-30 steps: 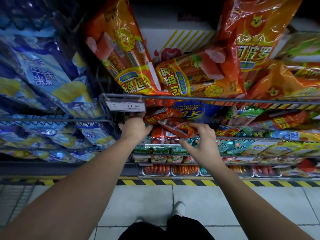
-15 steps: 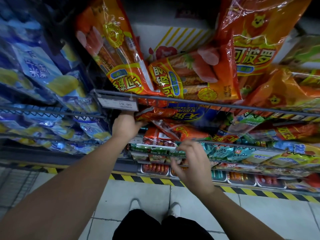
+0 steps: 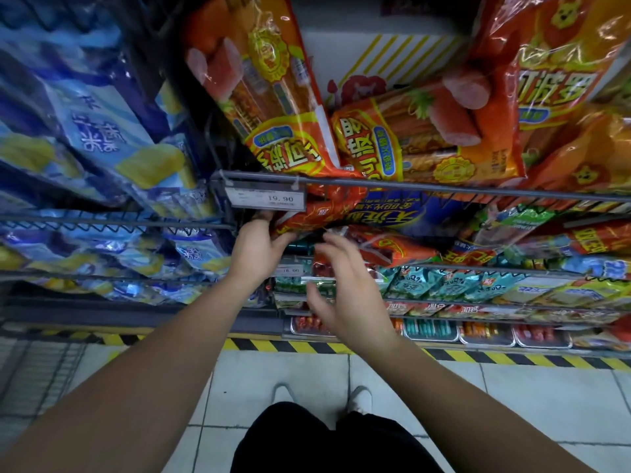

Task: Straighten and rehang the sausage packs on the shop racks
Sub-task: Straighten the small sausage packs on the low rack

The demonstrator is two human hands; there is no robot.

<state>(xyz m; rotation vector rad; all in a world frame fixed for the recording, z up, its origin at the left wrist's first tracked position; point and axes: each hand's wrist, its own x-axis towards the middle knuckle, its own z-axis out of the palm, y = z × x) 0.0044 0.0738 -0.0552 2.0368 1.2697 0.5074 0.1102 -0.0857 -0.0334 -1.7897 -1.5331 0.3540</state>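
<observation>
Fingers point(image 3: 264, 218) of the left hand point(image 3: 257, 249) curl up under the price tag point(image 3: 267, 199) and pinch the lower left edge of a glossy red-orange sausage pack point(image 3: 317, 215), thumb below, the rest tucked behind the crinkled film. Right hand point(image 3: 345, 291) hangs just beside it, fingers spread and loosely bent, holding nothing, its tips near a second red pack point(image 3: 392, 249) lying flat on the wire rack below. Both arms are bare.

A grey wire rail point(image 3: 444, 186) runs across above the hands, carrying the white plastic tag that reads 19.90. Over that rail three large shiny orange sausage bags point(image 3: 269, 97) show clearly, long and pillowy, printed with pink sausage slices, tilted at different angles. To the left, blue and yellow foil bags point(image 3: 112, 145) slump in a heap on their own wire rack. Below, black-and-yellow hazard tape point(image 3: 290, 346) edges pale floor tiles point(image 3: 273, 370), where two white shoe tips show.
</observation>
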